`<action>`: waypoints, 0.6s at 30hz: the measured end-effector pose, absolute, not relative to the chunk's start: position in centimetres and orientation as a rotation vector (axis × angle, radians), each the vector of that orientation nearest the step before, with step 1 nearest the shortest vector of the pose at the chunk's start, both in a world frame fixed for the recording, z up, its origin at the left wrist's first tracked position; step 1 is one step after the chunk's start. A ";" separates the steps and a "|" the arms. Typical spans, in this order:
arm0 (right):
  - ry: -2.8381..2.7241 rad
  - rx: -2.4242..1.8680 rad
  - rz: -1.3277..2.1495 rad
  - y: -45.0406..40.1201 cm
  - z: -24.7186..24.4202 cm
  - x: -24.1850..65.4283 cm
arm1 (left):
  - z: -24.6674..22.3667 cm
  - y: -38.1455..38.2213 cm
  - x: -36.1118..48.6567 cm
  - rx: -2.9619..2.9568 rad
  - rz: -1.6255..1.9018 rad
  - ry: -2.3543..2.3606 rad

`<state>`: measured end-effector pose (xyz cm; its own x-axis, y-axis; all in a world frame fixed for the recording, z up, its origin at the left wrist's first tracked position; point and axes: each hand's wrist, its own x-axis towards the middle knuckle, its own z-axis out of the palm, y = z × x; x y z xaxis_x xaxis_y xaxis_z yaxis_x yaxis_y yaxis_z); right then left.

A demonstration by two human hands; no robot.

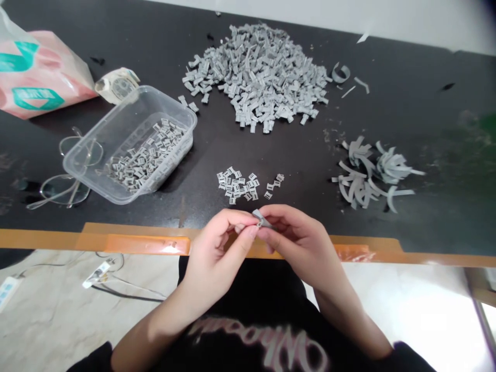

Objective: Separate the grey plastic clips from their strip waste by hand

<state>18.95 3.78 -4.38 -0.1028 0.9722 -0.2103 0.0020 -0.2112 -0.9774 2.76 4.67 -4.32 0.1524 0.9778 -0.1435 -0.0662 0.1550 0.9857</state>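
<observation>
Close together over the table's front edge, both hands are closed in a pinch. My right hand [304,243] grips a short grey strip [257,214] between thumb and index finger. At its end, my left hand [219,253] pinches a tiny light piece [260,224], which looks like one of the small clips and touches the strip. Fingertips partly cover both. Just beyond the hands lies a loose group of small metallic-looking clips [234,186], with several more slightly to the right. A large heap of grey strip-like pieces [267,77] sits farther back.
A clear plastic tub [132,124] holding many small clips stands at left, beside eyeglasses [64,190]. Behind are a tape roll [118,85] and a pink-and-white package [46,77]. Curled grey strips [360,175] lie at right. Orange tape [147,243] lines the table edge.
</observation>
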 end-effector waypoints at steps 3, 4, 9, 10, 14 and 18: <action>-1.113 -1.296 1.414 3.6 -4.1 19.2 | -4.4 4.8 2.8 1.082 1.075 1.092; -1.114 -1.291 1.395 3.6 -4.0 19.3 | -4.4 4.8 2.7 1.046 1.096 1.084; -1.266 -1.286 1.300 3.4 -3.6 19.4 | -4.4 5.1 2.9 0.910 1.071 0.989; -1.276 -1.288 1.294 3.3 -3.6 19.4 | -4.4 5.2 3.0 0.897 1.064 0.966; -1.123 -1.327 1.275 2.9 -3.8 19.1 | -4.4 5.0 3.2 0.842 1.039 0.891; -1.050 -1.295 1.315 2.8 -4.1 18.9 | -4.2 4.7 3.3 0.830 1.036 0.895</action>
<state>18.92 2.77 -4.11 0.0421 0.9870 -0.1549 -0.0669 -0.1519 -0.9861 3.31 4.71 -4.20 0.2468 0.9453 -0.2133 -0.3479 0.2919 0.8909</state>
